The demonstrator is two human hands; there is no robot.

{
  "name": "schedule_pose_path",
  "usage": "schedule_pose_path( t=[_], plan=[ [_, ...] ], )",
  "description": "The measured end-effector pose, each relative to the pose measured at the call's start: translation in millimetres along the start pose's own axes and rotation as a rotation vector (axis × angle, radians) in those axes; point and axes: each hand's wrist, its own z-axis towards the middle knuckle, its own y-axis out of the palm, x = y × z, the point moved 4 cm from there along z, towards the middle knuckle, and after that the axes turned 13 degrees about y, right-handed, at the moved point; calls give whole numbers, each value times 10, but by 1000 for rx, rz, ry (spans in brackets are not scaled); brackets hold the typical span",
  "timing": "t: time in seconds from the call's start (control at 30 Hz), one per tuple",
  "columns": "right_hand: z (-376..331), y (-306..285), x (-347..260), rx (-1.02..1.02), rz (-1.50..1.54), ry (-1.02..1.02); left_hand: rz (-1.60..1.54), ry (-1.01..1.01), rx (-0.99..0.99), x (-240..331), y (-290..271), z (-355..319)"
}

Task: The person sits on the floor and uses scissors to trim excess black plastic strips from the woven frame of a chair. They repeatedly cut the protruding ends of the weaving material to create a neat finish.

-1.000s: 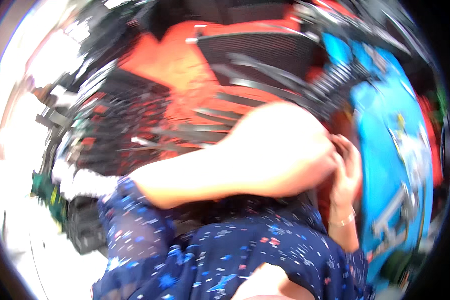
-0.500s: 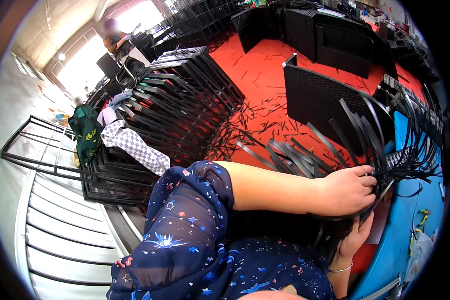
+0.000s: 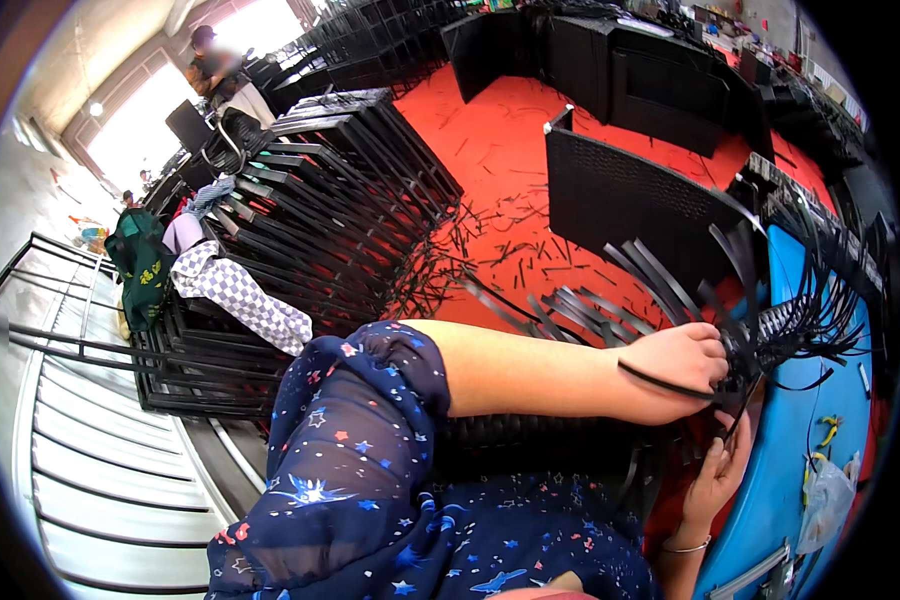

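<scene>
My left hand (image 3: 675, 368) reaches across my body and is closed on a black flat weaving strip (image 3: 660, 380) that runs under its fingers. It rests at the edge of a half-woven black wicker panel (image 3: 780, 325) from which several loose strip ends (image 3: 820, 300) fan out. My right hand (image 3: 718, 472), with a bracelet on its wrist, is just below, fingers pointing up at a thin strip hanging from the panel. Whether it pinches that strip is hidden. My left sleeve (image 3: 355, 440) is dark blue with stars.
A blue surface (image 3: 800, 470) lies under the panel at right. Woven black furniture (image 3: 620, 190) stands on a red floor (image 3: 490, 150) littered with strip offcuts. Stacked black metal frames (image 3: 320, 210) fill the left, with a checked cloth (image 3: 240, 295) and green bag (image 3: 142, 265). A person stands far back.
One second ago the view was blurred and close to the work. It has since pulled back and steadied. Both hands remain at the panel's edge, my left hand shifted slightly.
</scene>
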Motion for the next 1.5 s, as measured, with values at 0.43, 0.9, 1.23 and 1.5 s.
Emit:
schedule_pose_path(
  t=[0.43, 0.9, 1.23, 1.5],
  plan=[
    [116, -507, -1095, -249, -974, -138, -182, -240, -122, -7, -132, -21],
    [292, -348, -1197, -357, -1228, -277, -94, -409, -232, 38, -34, -107],
    [462, -239, -1408, -408, -1260, -327, -114, -367, -163, 17, -62, -103],
    [470, -224, -1451, -423, -1253, -314, -86, -334, -139, -6, -62, -122]
  ],
)
